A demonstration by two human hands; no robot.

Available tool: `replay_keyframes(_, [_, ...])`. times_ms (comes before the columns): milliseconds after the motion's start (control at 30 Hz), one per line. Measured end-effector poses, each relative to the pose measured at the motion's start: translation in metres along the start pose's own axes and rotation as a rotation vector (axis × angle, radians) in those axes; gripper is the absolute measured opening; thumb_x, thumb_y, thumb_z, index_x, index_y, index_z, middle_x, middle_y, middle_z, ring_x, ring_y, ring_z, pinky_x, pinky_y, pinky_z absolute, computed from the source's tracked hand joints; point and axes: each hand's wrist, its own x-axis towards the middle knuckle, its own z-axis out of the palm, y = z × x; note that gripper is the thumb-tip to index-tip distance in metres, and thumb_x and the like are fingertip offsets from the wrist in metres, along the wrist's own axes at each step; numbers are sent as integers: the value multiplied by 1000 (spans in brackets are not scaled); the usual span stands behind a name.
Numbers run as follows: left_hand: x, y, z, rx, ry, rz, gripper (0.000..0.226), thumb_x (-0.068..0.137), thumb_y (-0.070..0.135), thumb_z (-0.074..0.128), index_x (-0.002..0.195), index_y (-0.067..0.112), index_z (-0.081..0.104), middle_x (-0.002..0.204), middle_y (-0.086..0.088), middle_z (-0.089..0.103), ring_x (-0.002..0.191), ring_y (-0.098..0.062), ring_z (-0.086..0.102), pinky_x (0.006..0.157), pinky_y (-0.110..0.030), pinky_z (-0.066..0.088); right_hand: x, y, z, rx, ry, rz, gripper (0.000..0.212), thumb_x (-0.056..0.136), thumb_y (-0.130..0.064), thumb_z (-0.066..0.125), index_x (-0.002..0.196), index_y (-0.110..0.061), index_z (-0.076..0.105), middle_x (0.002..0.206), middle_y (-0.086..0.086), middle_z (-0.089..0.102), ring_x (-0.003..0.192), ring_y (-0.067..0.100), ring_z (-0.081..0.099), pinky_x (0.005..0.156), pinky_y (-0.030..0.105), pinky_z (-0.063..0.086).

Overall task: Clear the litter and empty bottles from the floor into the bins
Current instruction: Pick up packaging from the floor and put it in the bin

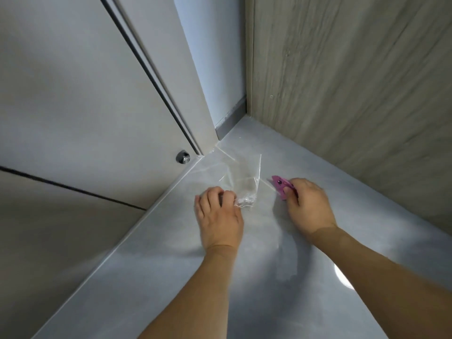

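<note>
Floor (pixel 269 277) corner, walled three sides, open near. Left hand (pixel 220 216) pinching clear plastic bag (pixel 241 182); right hand (pixel 309 206) gripping pink wrapper (pixel 280 184). Print unreadable.

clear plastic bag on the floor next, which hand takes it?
Left. The left hand already pinches the near edge of the clear plastic bag on the floor. The right hand is busy gripping the pink wrapper, beside the bag.

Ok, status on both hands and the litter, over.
Left hand pinching clear plastic bag on floor. Right hand gripping pink wrapper. No bins in view. Nothing in the way.
</note>
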Motion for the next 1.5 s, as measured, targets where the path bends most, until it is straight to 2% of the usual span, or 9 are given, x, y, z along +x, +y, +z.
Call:
replay_keyframes(267, [-4,9,-14,22,-45,-75,18,82,13,61,99,19,62,109,-4,55,102,-32,51,101,-44,41,-50,-12,-67,195,-102,41,11,96,-23,48,100,-18,57,89,2,59,78,24,52,62,30,36])
replay_keyframes(433, [-19,44,-57,6,-266,-31,17,96,16,44,106,14,57,109,-8,58,100,-32,52,83,-40,44,-80,-21,-124,257,-57,43,8,91,-23,54,96,-16,53,85,3,60,80,27,56,68,36,46])
replay_keyframes(567, [-24,80,-102,-26,-272,54,12,98,14,38,95,14,50,92,-13,64,86,-37,60,66,-37,41,-103,-16,-172,379,25,31,12,88,-24,56,91,-13,50,83,8,65,76,30,63,69,42,53])
replay_keyframes(767, [-29,144,-175,-204,-307,151,11,97,27,34,97,17,39,95,-12,66,81,-35,60,70,-42,50,-139,-5,-250,351,95,8,21,96,-25,44,92,-8,57,78,5,67,71,25,63,58,31,47])
replay_keyframes(933, [-42,199,-228,-458,-313,197,25,93,38,35,96,18,49,88,-3,70,86,-27,65,81,-44,52,-165,2,-319,219,140,-26,20,93,-17,51,91,-7,68,83,10,68,73,24,58,55,28,40])
replay_keyframes(1067, [-54,235,-253,-622,-282,218,17,94,28,44,91,19,58,88,0,69,85,-23,66,81,-48,54,-183,15,-366,197,177,-29,15,87,-11,56,94,-11,70,86,5,65,85,25,63,73,30,50])
replay_keyframes(1267, [-65,301,-297,-904,-244,172,10,94,15,49,95,20,58,90,-10,69,75,-26,68,68,-41,56,-203,76,-462,154,146,194,19,86,0,52,94,-6,69,74,11,65,62,25,57,65,35,52])
replay_keyframes(1367, [-69,341,-313,-974,-292,190,16,86,17,53,99,14,61,95,-9,70,82,-24,67,74,-45,56,-214,119,-493,114,216,316,17,87,-6,55,98,-3,68,87,14,64,73,27,56,69,35,50])
replay_keyframes(1500, [-81,401,-317,-1041,-397,216,18,90,4,50,103,2,63,88,-9,64,73,-20,61,59,-34,51,-223,171,-490,52,249,457,25,87,-4,49,98,2,71,97,20,69,82,34,63,80,40,55])
